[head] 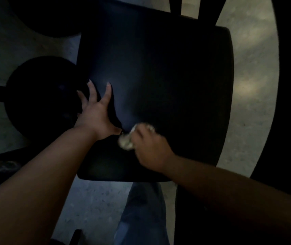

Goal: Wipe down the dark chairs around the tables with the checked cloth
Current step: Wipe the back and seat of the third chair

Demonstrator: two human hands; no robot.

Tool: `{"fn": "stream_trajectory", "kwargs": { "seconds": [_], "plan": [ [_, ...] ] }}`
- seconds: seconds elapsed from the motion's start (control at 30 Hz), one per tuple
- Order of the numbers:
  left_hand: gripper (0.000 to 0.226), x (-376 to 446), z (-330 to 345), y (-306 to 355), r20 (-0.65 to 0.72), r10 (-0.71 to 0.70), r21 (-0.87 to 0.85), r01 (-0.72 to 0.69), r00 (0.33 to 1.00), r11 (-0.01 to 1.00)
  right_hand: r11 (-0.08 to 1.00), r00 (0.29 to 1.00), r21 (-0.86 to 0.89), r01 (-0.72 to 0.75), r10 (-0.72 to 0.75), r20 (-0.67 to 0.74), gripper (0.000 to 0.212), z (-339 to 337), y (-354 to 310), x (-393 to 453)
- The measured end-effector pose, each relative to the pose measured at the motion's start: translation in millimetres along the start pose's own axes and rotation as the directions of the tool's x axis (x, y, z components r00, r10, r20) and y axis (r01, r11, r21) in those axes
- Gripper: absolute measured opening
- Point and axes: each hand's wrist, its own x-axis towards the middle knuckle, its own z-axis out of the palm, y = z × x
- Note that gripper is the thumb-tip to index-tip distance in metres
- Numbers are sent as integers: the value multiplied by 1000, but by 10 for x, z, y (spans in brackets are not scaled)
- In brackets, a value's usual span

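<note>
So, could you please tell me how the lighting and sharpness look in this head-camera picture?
Head view: very dim, the chair seat nearly black with one faint sheen; the right hand and its cloth are motion-blurred; the left hand is sharper; wide-angle lens bends the edges.

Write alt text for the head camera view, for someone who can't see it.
Seen from above in dim light, a person's right hand presses a bunched cloth onto a dark chair seat, while the left hand lies spread on the seat's left edge. A denim-clad leg shows below.
</note>
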Motion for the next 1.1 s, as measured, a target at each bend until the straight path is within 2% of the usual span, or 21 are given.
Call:
{"fn": "stream_trajectory", "kwargs": {
  "seconds": [0.07, 0.13, 0.2, 0.27, 0.3, 0.37, 0.4, 0.43, 0.47, 0.53, 0.6, 0.7, 0.77, 0.8, 0.83, 0.9, 0.93, 0.97, 1.0, 1.07, 1.1],
  "plan": [
    [141, -14, -29, -50, 30, 15, 27, -15, 999, 1000, 968, 955, 31, 249, -251, 157, 42, -71, -21, -46],
    [142, -29, -8, -66, 23, 15, 28, -15, 1000, 999, 887, 870, -33, 460, -443, 218, 30, -282, 180, 149],
    [143, -37, 34, -72, -18, 17, 24, -17, 1000, 1000, 870, 890, -188, 455, -441, 116, 28, -578, 512, 514],
    [144, -32, 63, -98, -56, 20, 37, -18, 998, 999, 964, 980, -251, 86, -127, -154, 32, -858, 892, 922],
    [144, -31, 71, -109, -68, 21, 47, -18, 997, 999, 970, 952, -144, -194, 151, -268, 34, -1002, 1041, 1094],
    [144, -24, 87, -123, -89, 27, 75, -20, 996, 997, 813, 747, 125, -568, 574, -337, 37, -1138, 1112, 1344],
    [143, -19, 91, -121, -96, 28, 87, -19, 995, 996, 763, 689, 152, -629, 637, -346, 39, -1080, 1011, 1413],
    [143, -16, 94, -118, -99, 26, 92, -17, 995, 996, 774, 695, 115, -622, 614, -374, 40, -954, 862, 1427],
    [142, -16, 96, -115, -99, 24, 92, -15, 995, 996, 835, 754, 71, -545, 526, -394, 40, -775, 674, 1365],
    [137, -16, 98, -115, -99, 24, 83, -16, 995, 996, 976, 924, -8, -218, 204, -325, 34, -346, 226, 987],
    [128, -18, 109, -114, -108, 30, 67, -23, 994, 997, 992, 990, -26, 121, -122, -64, 33, -72, -102, 435],
    [133, -15, 116, -107, -99, 11, 67, -4, 995, 998, 861, 850, -26, 508, -497, 173, 27, -106, -12, 271],
    [136, -9, 125, -99, -105, 0, 75, 8, 994, 997, 752, 741, -73, 655, -620, 256, 20, -374, 246, 634],
    [137, -4, 131, -98, -107, -1, 80, 10, 994, 997, 750, 765, -162, 641, -607, 215, 21, -544, 381, 876],
    [138, -3, 134, -104, -109, -1, 82, 10, 994, 997, 804, 838, -242, 544, -533, 113, 25, -716, 523, 1117],
    [139, -7, 143, -125, -117, -3, 77, 12, 993, 997, 946, 969, -292, 143, -194, -156, 31, -1030, 798, 1596],
    [139, -12, 150, -129, -116, -7, 67, 15, 993, 998, 970, 974, -219, -109, 60, -219, 33, -1162, 890, 1770],
    [138, -16, 152, -121, -115, -11, 51, 17, 993, 999, 941, 930, -137, -309, 268, -251, 36, -1232, 928, 1903],
    [138, -19, 151, -110, -114, -17, 32, 20, 993, 999, 902, 879, -85, -424, 388, -278, 37, -1222, 884, 1991],
    [137, -28, 139, -66, -98, -30, 3, 31, 995, 1000, 886, 847, -77, -457, 408, -340, 37, -968, 635, 1977],
    [137, -29, 141, -46, -91, -44, -5, 44, 995, 999, 917, 875, -85, -390, 340, -344, 34, -776, 460, 1855]
  ]
}}
